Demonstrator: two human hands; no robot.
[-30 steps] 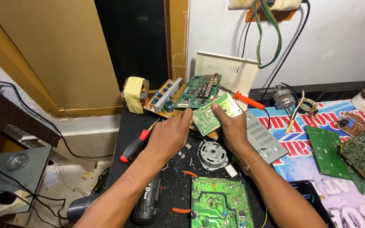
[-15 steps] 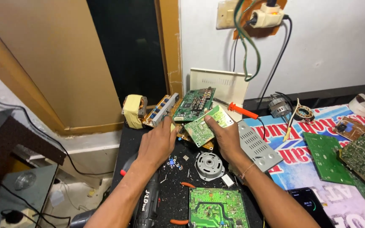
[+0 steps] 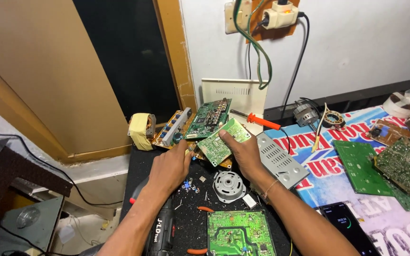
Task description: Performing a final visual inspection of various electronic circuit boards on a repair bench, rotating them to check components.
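both hands on a small green board

the right hand (image 3: 245, 154) grasps a small green board (image 3: 224, 141) by its right edge, thumb on top and fingers underneath, tilting its face up toward the camera so the face can be seen. the left hand (image 3: 169, 166) meets the board's lower left corner; its fingers curl there, but i cannot tell whether they pinch the board or only steady it. the board sits above the black mat (image 3: 138, 170), at the near edge of a heap of other boards (image 3: 209, 118) leaning toward the wall.

close by lie a round motor part (image 3: 228, 186), a grey vented cover (image 3: 278, 159) just right of the wrist, and an orange soldering iron (image 3: 262, 122) behind. a larger green board (image 3: 240, 234) and a black drill (image 3: 164, 232) crowd the near mat between the forearms, with loose small parts (image 3: 191, 185) scattered under the left hand.
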